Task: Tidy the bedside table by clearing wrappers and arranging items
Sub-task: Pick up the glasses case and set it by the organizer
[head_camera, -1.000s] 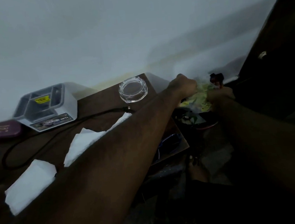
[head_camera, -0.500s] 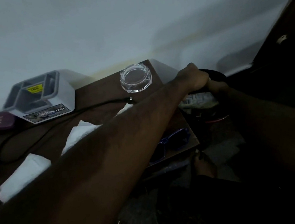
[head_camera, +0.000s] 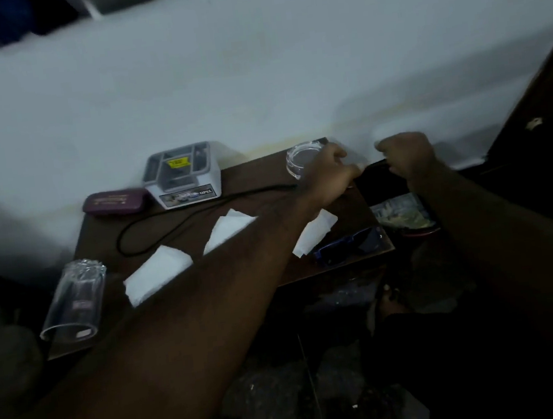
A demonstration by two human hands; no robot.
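Both fists are curled at the frame's centre right: the left hand (head_camera: pixel 328 177) and right hand (head_camera: pixel 407 156) seem to pinch the dark bin bag's rim (head_camera: pixel 375 165), though what they hold is unclear. Wrappers (head_camera: pixel 401 214) lie inside the bag, just right of the bedside table (head_camera: pixel 264 172).

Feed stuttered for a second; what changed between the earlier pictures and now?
The left hand and right hand drew apart above the dark bin, and the yellow wrappers they held now lie inside. The ashtray, tissues and white organiser stayed put.

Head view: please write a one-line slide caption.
Both hands, left hand and right hand, reach past a bedside table toward a bin holding wrappers.
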